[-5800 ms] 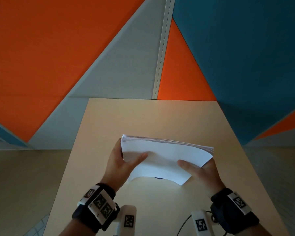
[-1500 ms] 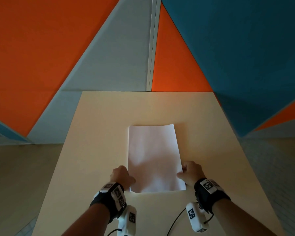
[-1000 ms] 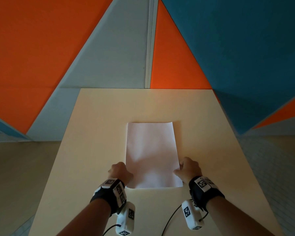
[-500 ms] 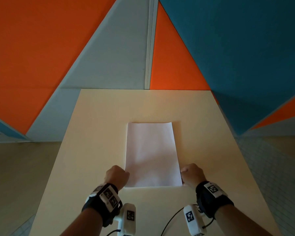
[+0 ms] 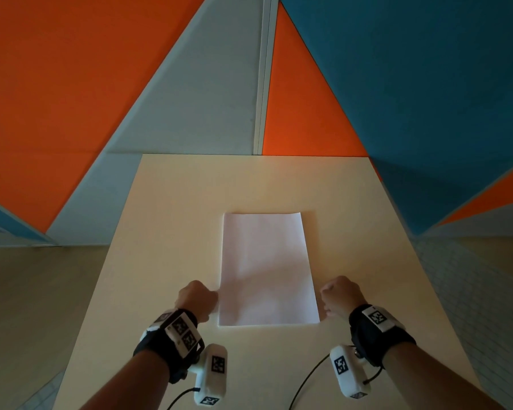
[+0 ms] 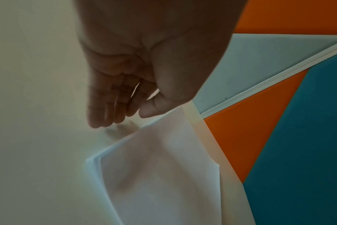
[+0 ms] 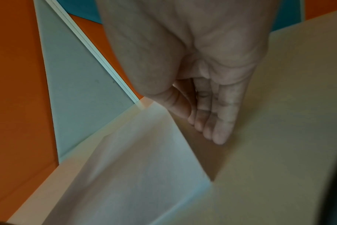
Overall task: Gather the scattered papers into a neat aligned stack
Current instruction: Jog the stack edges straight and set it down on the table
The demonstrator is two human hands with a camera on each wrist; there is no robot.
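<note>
A stack of white papers (image 5: 267, 270) lies flat on the beige table (image 5: 166, 232), long side pointing away from me, edges lined up. My left hand (image 5: 197, 297) sits at the stack's near left edge. In the left wrist view its fingers (image 6: 104, 120) point straight down at the table and the thumb tip meets the edge of the stack (image 6: 164, 175); it holds nothing. My right hand (image 5: 339, 295) is beside the near right edge. In the right wrist view its straight fingers (image 7: 214, 130) stand a narrow strip of table away from the stack (image 7: 135, 167).
The table ends against a wall of orange (image 5: 57, 84), grey (image 5: 208, 108) and blue (image 5: 412, 84) panels. Floor drops away left and right of the table. Black cables (image 5: 308, 377) trail from the wrist cameras over the near table edge.
Seconds ago both hands held the stack up off the table; it now lies flat. In the last half second the right hand came a little off the right edge. The stack stays put.
</note>
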